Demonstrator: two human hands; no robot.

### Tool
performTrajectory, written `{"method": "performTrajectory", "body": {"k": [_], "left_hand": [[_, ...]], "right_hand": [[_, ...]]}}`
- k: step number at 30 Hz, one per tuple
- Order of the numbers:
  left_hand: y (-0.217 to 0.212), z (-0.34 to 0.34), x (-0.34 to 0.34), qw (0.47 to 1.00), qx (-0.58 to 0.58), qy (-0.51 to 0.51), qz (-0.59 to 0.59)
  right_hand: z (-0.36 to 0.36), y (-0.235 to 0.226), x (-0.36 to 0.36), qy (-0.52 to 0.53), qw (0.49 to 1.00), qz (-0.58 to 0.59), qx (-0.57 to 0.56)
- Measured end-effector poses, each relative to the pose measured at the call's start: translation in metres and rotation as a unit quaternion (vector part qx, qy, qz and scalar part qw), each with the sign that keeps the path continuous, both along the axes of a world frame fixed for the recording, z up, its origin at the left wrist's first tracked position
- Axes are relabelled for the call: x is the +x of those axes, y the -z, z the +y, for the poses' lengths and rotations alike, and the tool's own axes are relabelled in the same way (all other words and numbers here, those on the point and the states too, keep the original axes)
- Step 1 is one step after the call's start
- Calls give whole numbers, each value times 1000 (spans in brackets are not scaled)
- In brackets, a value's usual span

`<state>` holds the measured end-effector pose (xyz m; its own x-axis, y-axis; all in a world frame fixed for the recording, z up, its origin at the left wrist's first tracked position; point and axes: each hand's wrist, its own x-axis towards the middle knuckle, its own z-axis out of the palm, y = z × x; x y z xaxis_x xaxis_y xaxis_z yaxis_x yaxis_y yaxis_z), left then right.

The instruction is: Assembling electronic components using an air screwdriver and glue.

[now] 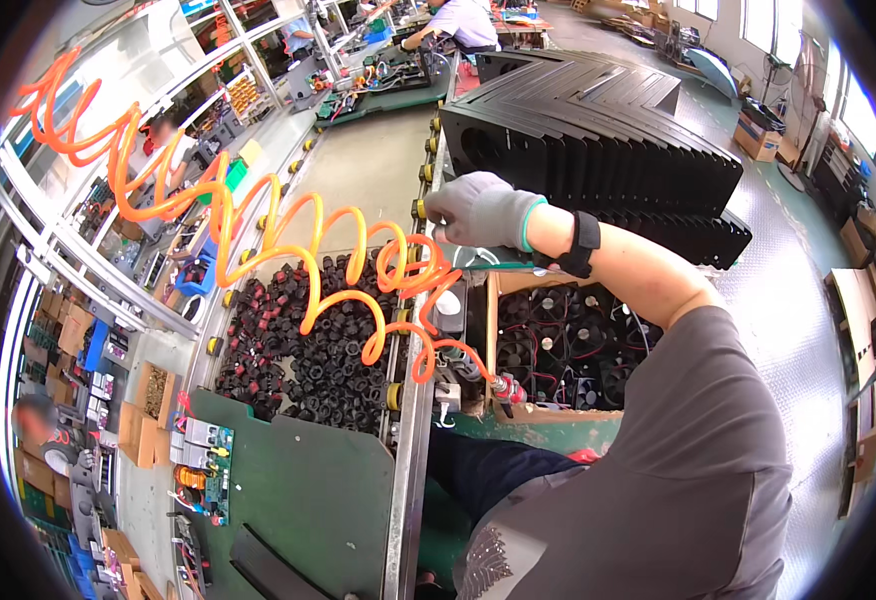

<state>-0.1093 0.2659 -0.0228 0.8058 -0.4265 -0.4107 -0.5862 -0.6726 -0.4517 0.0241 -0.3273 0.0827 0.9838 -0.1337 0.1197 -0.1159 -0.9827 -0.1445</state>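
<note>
Right hand (480, 210) — gloved, curled loosely, gripping nothing I can make out — reaches over the fan box (558, 345) beside the orange hose (338, 290); next, probably lowering toward a fan.

The person's left hand is nowhere in view. The right hand in a grey knitted glove (478, 210) curls with its fingers (440, 212) turned away, so whatever they pinch is hidden. The coiled orange plastic air hose (258, 225) covers part of the heap of small black and red plastic parts (303, 350). The person's grey-sleeved shoulder (698, 440) hides the near corner of the cardboard box of black cooling fans (558, 340). Distant workers are too blurred to make out.
</note>
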Motion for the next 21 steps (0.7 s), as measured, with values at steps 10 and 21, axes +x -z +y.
{"method": "performTrajectory", "body": {"k": [10, 21], "left_hand": [[-2, -7, -4, 999, -26, -25, -12], [-14, -22, -13, 990, -11, -137, 1]], "right_hand": [[-76, 49, 175, 86, 960, 68, -259], [-120, 52, 247, 59, 894, 252, -366]]}}
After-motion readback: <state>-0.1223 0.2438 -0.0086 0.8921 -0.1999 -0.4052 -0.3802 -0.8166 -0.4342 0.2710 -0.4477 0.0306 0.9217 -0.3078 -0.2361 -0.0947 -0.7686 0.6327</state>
